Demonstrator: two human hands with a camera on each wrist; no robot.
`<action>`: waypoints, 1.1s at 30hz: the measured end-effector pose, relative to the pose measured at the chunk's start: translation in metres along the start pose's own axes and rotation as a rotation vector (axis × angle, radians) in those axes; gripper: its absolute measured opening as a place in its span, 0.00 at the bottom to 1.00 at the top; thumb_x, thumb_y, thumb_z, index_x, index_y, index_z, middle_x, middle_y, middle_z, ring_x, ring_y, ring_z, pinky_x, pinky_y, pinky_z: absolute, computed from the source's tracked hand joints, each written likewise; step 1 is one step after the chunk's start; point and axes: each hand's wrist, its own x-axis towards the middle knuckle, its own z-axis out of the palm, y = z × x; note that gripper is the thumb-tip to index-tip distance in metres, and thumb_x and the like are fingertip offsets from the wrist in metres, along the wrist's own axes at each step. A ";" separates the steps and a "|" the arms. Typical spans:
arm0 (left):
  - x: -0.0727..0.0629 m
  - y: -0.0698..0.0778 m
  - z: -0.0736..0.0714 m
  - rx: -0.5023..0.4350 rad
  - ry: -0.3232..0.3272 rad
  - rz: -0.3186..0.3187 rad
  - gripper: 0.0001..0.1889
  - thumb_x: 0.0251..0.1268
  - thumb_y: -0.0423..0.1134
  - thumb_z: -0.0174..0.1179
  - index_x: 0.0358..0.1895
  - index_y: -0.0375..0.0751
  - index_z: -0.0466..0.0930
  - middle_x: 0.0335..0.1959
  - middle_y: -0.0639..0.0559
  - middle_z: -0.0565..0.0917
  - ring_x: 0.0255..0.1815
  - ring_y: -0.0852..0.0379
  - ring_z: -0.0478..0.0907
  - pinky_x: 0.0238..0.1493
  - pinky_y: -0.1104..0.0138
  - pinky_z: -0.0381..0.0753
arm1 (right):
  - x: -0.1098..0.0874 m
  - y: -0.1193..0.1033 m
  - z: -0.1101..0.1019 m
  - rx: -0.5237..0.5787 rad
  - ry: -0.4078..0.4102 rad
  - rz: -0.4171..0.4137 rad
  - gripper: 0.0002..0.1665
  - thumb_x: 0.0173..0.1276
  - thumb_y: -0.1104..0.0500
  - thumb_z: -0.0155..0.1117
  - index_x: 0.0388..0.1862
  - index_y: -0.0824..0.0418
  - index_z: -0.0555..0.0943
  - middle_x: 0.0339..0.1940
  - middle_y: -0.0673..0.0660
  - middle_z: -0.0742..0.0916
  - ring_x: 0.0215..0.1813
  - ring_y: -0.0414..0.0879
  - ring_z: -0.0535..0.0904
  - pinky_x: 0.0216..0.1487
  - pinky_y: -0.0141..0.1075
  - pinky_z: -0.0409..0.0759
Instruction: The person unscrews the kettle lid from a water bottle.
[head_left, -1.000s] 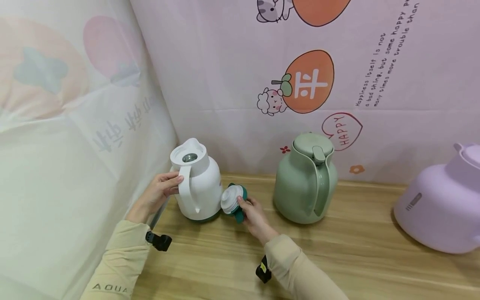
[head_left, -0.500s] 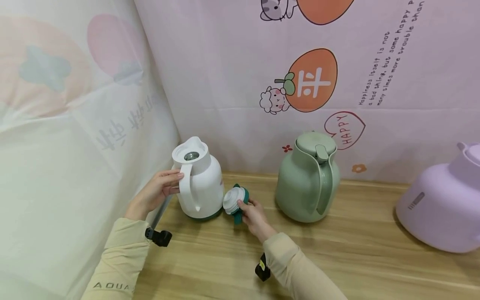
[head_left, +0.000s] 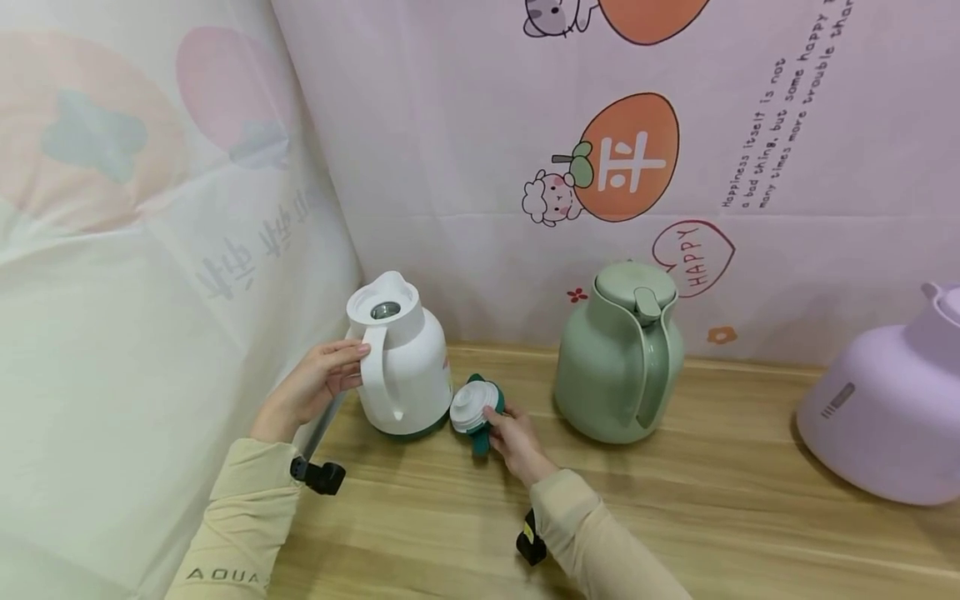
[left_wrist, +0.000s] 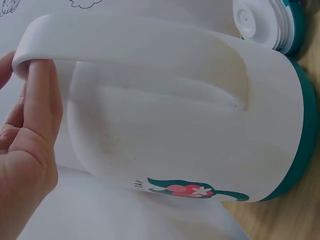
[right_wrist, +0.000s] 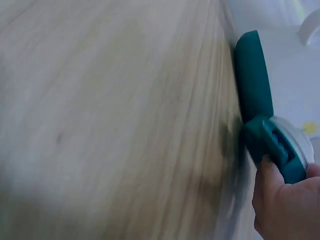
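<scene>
A white vacuum jug (head_left: 408,375) with a green base stands upright on the table, its mouth uncovered and a shiny inner neck showing. My left hand (head_left: 318,379) holds the top of its handle (left_wrist: 130,42), thumb on one side and fingers through the loop. Just right of the jug, my right hand (head_left: 517,442) pinches the jug's lid (head_left: 474,407) by its edge. White, stepped and screw-like, the lid's underside (left_wrist: 260,22) faces up and toward the jug. In the right wrist view the green top of the lid (right_wrist: 275,145) is low beside the jug's green base (right_wrist: 254,75).
A sage-green jug (head_left: 618,358) with its lid on stands right of my right hand. Farther right is a lilac jug (head_left: 885,408), cut off by the frame. Printed cloth (head_left: 465,167) hangs behind the wooden table (head_left: 420,517) and along its left side.
The lid has come down slightly and tipped, its white underside turning more upward, with my right hand still pinching it. My left hand stays on the handle. The head view has shifted a little.
</scene>
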 end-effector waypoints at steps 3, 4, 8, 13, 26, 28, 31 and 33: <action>-0.001 0.001 -0.003 0.038 -0.019 0.003 0.11 0.72 0.36 0.50 0.36 0.51 0.82 0.35 0.63 0.83 0.38 0.68 0.82 0.44 0.75 0.83 | 0.001 0.001 -0.005 -0.009 -0.014 0.000 0.29 0.72 0.63 0.55 0.64 0.79 0.62 0.45 0.61 0.80 0.46 0.45 0.77 0.65 0.45 0.75; -0.001 0.001 -0.003 0.051 -0.028 0.007 0.09 0.72 0.37 0.51 0.37 0.51 0.81 0.36 0.63 0.83 0.38 0.68 0.82 0.45 0.75 0.83 | 0.001 0.001 -0.007 -0.013 -0.015 0.004 0.28 0.71 0.63 0.56 0.63 0.80 0.64 0.43 0.59 0.80 0.44 0.43 0.77 0.63 0.42 0.77; -0.001 0.002 -0.006 0.052 -0.071 0.033 0.05 0.70 0.40 0.54 0.40 0.50 0.81 0.37 0.63 0.83 0.39 0.68 0.82 0.45 0.75 0.83 | 0.001 0.001 -0.013 -0.040 -0.018 0.020 0.26 0.71 0.64 0.55 0.61 0.81 0.67 0.39 0.56 0.79 0.40 0.41 0.76 0.52 0.33 0.83; 0.000 0.005 -0.004 0.084 -0.026 0.003 0.06 0.71 0.42 0.53 0.39 0.50 0.80 0.36 0.63 0.83 0.39 0.68 0.82 0.45 0.75 0.83 | 0.000 -0.002 -0.019 -0.080 -0.018 0.026 0.26 0.71 0.65 0.54 0.62 0.81 0.66 0.37 0.55 0.79 0.39 0.42 0.76 0.52 0.34 0.83; -0.003 0.010 0.004 0.119 0.025 -0.035 0.14 0.77 0.46 0.42 0.46 0.40 0.74 0.37 0.62 0.83 0.40 0.67 0.80 0.45 0.76 0.82 | -0.004 -0.012 -0.024 -0.181 0.021 0.082 0.29 0.69 0.66 0.54 0.66 0.79 0.64 0.39 0.57 0.79 0.39 0.43 0.76 0.53 0.36 0.82; -0.003 0.010 0.005 0.129 0.037 -0.027 0.15 0.77 0.45 0.42 0.49 0.37 0.73 0.37 0.62 0.82 0.40 0.67 0.80 0.45 0.76 0.81 | -0.005 -0.013 -0.023 -0.193 0.014 0.089 0.29 0.68 0.67 0.53 0.65 0.79 0.64 0.40 0.58 0.79 0.40 0.43 0.76 0.54 0.36 0.82; -0.004 0.009 0.007 0.149 0.070 -0.015 0.17 0.77 0.45 0.42 0.52 0.33 0.70 0.38 0.64 0.81 0.41 0.69 0.79 0.47 0.77 0.80 | -0.006 -0.013 -0.023 -0.214 -0.001 0.100 0.28 0.67 0.68 0.53 0.65 0.79 0.65 0.42 0.58 0.79 0.41 0.44 0.76 0.57 0.38 0.81; -0.004 0.009 0.009 0.146 0.104 -0.009 0.17 0.77 0.44 0.43 0.54 0.32 0.67 0.38 0.65 0.80 0.42 0.70 0.78 0.48 0.78 0.79 | -0.008 -0.014 -0.022 -0.224 -0.009 0.104 0.28 0.66 0.68 0.53 0.64 0.78 0.66 0.42 0.58 0.79 0.43 0.44 0.76 0.59 0.40 0.80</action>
